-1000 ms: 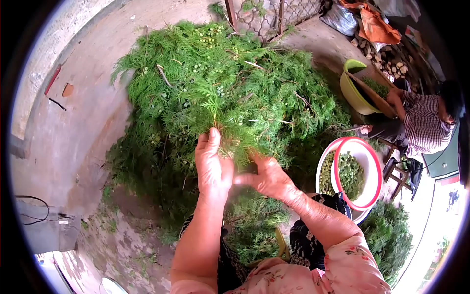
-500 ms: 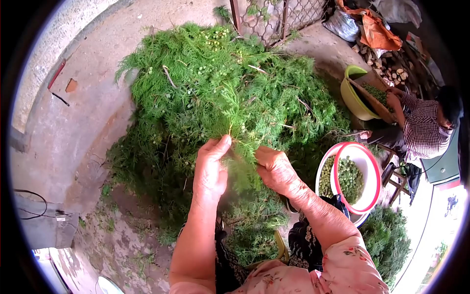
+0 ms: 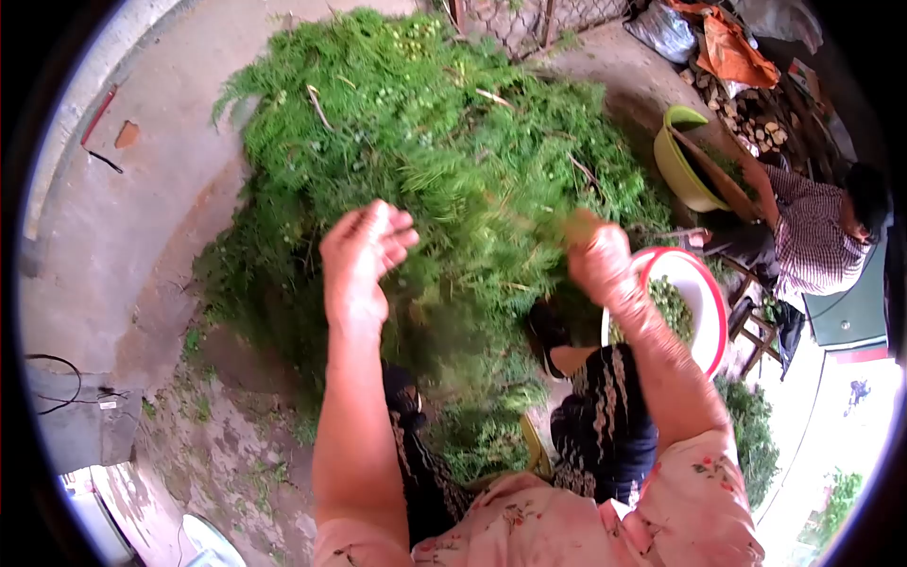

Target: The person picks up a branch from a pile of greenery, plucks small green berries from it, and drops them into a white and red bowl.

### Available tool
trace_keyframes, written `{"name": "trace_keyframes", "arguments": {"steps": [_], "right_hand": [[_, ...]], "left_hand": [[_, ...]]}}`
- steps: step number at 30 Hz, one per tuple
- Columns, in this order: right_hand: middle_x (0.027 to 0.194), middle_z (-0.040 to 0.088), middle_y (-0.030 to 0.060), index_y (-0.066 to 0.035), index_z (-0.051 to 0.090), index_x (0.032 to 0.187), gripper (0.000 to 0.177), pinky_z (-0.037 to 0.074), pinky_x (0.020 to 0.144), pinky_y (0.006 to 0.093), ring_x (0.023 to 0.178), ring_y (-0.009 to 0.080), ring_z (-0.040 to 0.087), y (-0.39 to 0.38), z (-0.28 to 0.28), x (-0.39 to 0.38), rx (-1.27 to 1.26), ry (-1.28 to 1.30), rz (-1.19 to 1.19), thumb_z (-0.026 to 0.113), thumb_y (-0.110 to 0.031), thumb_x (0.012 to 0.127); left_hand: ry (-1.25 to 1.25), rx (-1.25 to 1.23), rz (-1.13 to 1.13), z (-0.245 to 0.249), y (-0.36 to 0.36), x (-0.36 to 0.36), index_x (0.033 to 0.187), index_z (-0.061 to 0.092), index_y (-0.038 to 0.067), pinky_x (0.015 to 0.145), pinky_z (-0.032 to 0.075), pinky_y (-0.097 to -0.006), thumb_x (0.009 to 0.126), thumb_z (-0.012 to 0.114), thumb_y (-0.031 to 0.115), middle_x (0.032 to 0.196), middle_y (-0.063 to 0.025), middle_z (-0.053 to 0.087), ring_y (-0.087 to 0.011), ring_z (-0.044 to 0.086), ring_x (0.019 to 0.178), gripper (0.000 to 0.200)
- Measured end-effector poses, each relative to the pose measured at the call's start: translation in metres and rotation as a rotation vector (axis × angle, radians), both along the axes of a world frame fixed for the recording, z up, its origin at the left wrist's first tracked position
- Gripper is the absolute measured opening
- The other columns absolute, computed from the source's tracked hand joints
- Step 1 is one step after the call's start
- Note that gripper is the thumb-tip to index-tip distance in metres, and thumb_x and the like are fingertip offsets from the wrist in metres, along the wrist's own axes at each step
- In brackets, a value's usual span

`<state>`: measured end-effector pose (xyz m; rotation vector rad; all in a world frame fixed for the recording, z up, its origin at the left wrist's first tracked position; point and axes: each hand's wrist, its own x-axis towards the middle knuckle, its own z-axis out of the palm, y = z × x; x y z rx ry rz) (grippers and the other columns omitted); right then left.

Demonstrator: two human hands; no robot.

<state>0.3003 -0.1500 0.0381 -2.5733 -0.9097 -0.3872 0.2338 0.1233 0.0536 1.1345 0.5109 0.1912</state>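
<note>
My left hand (image 3: 364, 260) is raised over the left side of a big heap of feathery evergreen branches (image 3: 350, 123), fingers spread and holding nothing. To the right, my right hand (image 3: 602, 265) is closed and smeared by motion. A blurred green sprig (image 3: 510, 213) stretches leftward from its fingers over the heap. Small pale green cones or berries sit among the foliage, mostly at the far end. Just beyond my right wrist stands a white tub with a red rim (image 3: 713, 302), holding picked green pieces (image 3: 669, 307).
Another person in a checked shirt (image 3: 817, 227) sits at the right, reaching into a yellow-green tub (image 3: 675, 170) with a tray in it. Chopped firewood (image 3: 756, 128) and an orange sack (image 3: 737, 52) lie behind. More cut greenery (image 3: 751, 435) lies at lower right.
My hands have drawn apart, left hand to the left and right hand to the right. The left hand has let go of the sprig and opened. The view has shifted slightly.
</note>
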Motion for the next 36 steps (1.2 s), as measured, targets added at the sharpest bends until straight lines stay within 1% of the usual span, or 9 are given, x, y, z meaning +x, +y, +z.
{"name": "trace_keyframes", "arguments": {"steps": [6, 12, 15, 16, 21, 25, 30, 33, 36], "right_hand": [[0.079, 0.057, 0.0157, -0.002, 0.06, 0.083, 0.011, 0.044, 0.065, 0.0378, 0.075, 0.0341, 0.056, -0.135, 0.018, -0.034, -0.129, 0.02, -0.304, 0.062, -0.007, 0.073], [0.063, 0.054, 0.0194, 0.002, 0.055, 0.066, 0.009, 0.039, 0.059, 0.0458, 0.061, 0.0367, 0.053, -0.43, -0.044, -0.216, -0.491, 0.132, -0.8, 0.057, -0.007, 0.068], [0.086, 0.062, 0.0222, -0.002, 0.066, 0.086, 0.023, 0.047, 0.077, 0.0373, 0.084, 0.0329, 0.06, -0.588, -0.049, -0.367, -1.295, 0.514, -0.793, 0.062, -0.013, 0.066], [0.087, 0.062, 0.0222, -0.003, 0.066, 0.086, 0.023, 0.047, 0.078, 0.0375, 0.085, 0.0324, 0.06, -0.611, -0.051, -0.38, -1.228, 0.529, -0.852, 0.061, -0.014, 0.067], [0.083, 0.064, 0.0198, -0.007, 0.068, 0.085, 0.022, 0.048, 0.07, 0.0411, 0.08, 0.0289, 0.063, -0.598, -0.026, -0.344, -1.139, 0.602, -1.023, 0.055, -0.02, 0.072], [0.077, 0.062, 0.0118, 0.001, 0.062, 0.087, 0.017, 0.043, 0.063, 0.0316, 0.066, 0.0191, 0.056, -0.381, -0.015, -0.163, -0.046, 0.262, -0.804, 0.056, -0.013, 0.079], [0.088, 0.064, 0.0115, -0.003, 0.064, 0.094, 0.021, 0.046, 0.07, 0.0293, 0.079, 0.0218, 0.061, -0.108, -0.007, -0.065, 0.034, 0.449, -0.477, 0.062, -0.017, 0.079], [0.09, 0.063, 0.0127, -0.003, 0.063, 0.094, 0.022, 0.046, 0.077, 0.0329, 0.084, 0.0278, 0.06, -0.049, -0.091, -0.034, 0.002, 0.3, -0.135, 0.061, -0.018, 0.078], [0.087, 0.063, 0.0141, -0.005, 0.064, 0.092, 0.022, 0.047, 0.077, 0.0345, 0.083, 0.0294, 0.06, -0.004, -0.15, -0.041, 0.084, 0.737, -0.18, 0.061, -0.019, 0.076]], "left_hand": [[-0.006, -0.085, 0.079, -0.005, 0.026, -0.007, 0.093, 0.058, 0.005, 0.067, 0.046, -0.0268, 0.082, 0.063, 0.026, 0.09, -0.0088, 0.064, -0.0173, 0.061, 0.078, 0.024], [0.011, -0.075, 0.149, -0.008, 0.049, -0.019, 0.092, 0.057, 0.004, 0.064, 0.046, -0.0263, 0.084, 0.06, 0.023, 0.086, -0.009, 0.065, -0.0171, 0.062, 0.075, 0.02], [0.029, -0.055, 0.201, -0.009, 0.063, -0.027, 0.093, 0.056, 0.002, 0.066, 0.047, -0.0271, 0.084, 0.06, 0.019, 0.088, -0.0105, 0.065, -0.018, 0.063, 0.076, 0.02], [0.032, -0.06, 0.216, -0.011, 0.069, -0.028, 0.095, 0.056, 0.0, 0.067, 0.048, -0.0276, 0.084, 0.06, 0.018, 0.089, -0.0114, 0.065, -0.0184, 0.063, 0.077, 0.021], [0.047, -0.066, 0.261, -0.016, 0.078, -0.03, 0.098, 0.055, 0.0, 0.068, 0.047, -0.0276, 0.084, 0.061, 0.018, 0.092, -0.0119, 0.064, -0.0184, 0.062, 0.081, 0.023], [0.023, -0.082, 0.229, -0.015, 0.072, -0.025, 0.098, 0.054, -0.001, 0.068, 0.047, -0.0274, 0.084, 0.06, 0.017, 0.093, -0.0131, 0.064, -0.0187, 0.062, 0.081, 0.023], [0.037, -0.06, 0.198, -0.01, 0.055, -0.02, 0.099, 0.055, 0.0, 0.07, 0.047, -0.0268, 0.084, 0.061, 0.018, 0.097, -0.0129, 0.063, -0.0179, 0.061, 0.084, 0.024], [0.034, -0.065, 0.177, -0.009, 0.051, -0.017, 0.099, 0.055, 0.0, 0.071, 0.048, -0.027, 0.084, 0.061, 0.017, 0.097, -0.0132, 0.063, -0.0179, 0.061, 0.084, 0.024], [0.031, -0.056, 0.157, -0.011, 0.048, -0.016, 0.097, 0.055, -0.003, 0.07, 0.047, -0.0279, 0.085, 0.06, 0.016, 0.094, -0.0145, 0.063, -0.0192, 0.062, 0.081, 0.023]]}}
